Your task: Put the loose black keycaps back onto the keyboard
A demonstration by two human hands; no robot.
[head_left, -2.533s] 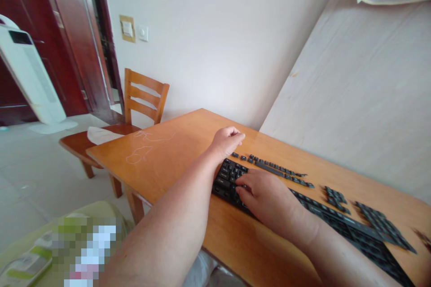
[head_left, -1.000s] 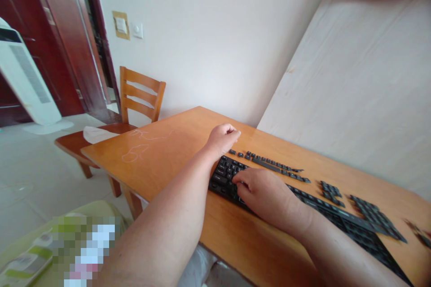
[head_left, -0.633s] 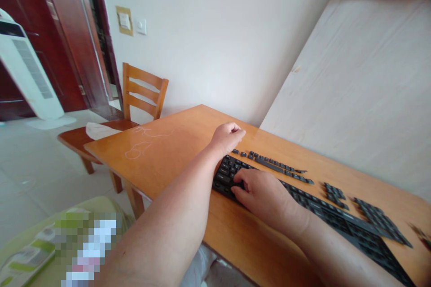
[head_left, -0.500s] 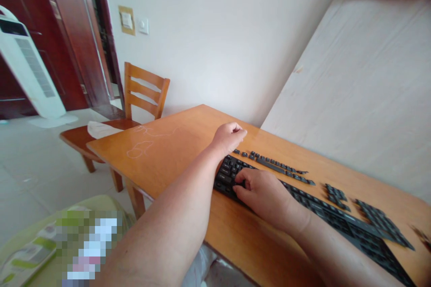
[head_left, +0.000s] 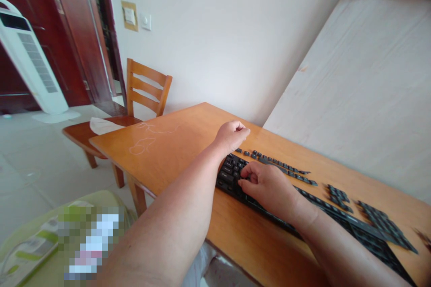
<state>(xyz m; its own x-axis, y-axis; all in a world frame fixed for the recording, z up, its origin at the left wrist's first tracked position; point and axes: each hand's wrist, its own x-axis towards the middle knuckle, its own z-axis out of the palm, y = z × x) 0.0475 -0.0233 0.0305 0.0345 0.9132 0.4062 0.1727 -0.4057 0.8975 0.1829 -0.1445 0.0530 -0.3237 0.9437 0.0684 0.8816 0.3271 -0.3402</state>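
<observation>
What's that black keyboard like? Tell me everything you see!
The keyboard is long, black and plastic-looking, lying flat and slantwise on the wooden table, with loose keys beyond it. Its left end has fitted keys with pale marks; the right part is hard to make out. The right hand is over it, hiding part; I can't tell whether it's touching.

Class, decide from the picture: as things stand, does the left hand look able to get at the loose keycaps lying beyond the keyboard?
Probably yes: the left hand is close to the left end of the loose keycaps, nothing visible stands between, and the right hand is over the keyboard.
</observation>
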